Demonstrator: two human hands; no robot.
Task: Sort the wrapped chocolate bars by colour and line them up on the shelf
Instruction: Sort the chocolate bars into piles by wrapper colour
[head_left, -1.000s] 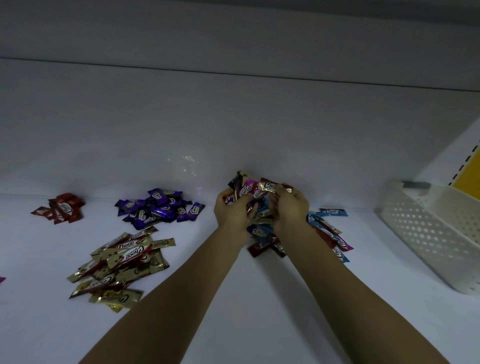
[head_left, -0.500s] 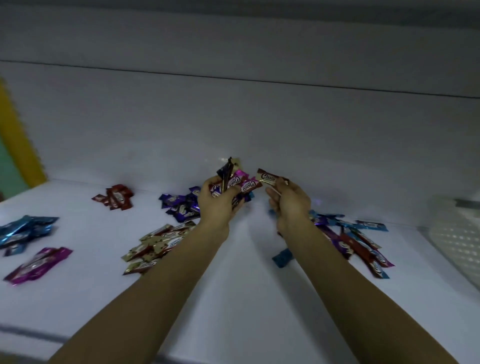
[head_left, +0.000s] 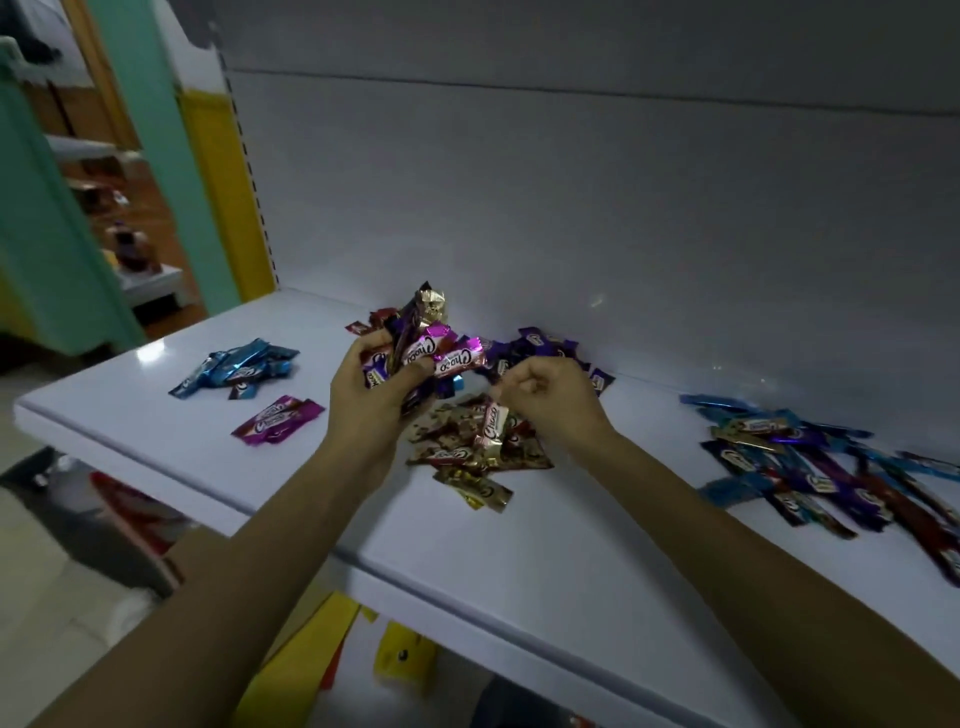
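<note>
My left hand (head_left: 374, 395) grips a bunch of mixed bars (head_left: 426, 348), pink, purple and gold, above the white shelf (head_left: 571, 561). Just to its right, my right hand (head_left: 545, 395) pinches one gold bar (head_left: 492, 422) that hangs over the gold pile (head_left: 467, 457). Sorted groups lie around: blue bars (head_left: 236, 366) at the left, pink bars (head_left: 278, 418) in front of them, purple bars (head_left: 540, 356) against the back wall, red bars (head_left: 371, 322) behind my left hand. An unsorted heap (head_left: 810, 467) lies at the right.
The shelf's left end and front edge (head_left: 156, 447) drop off to the floor. Yellow packets (head_left: 400, 660) sit on the level below. A green and yellow upright (head_left: 208, 171) stands at the left.
The view has swung left. My right hand, which held a gold bar high beside the bunch, has come down with it over the gold pile. My left hand still holds the bunch.
</note>
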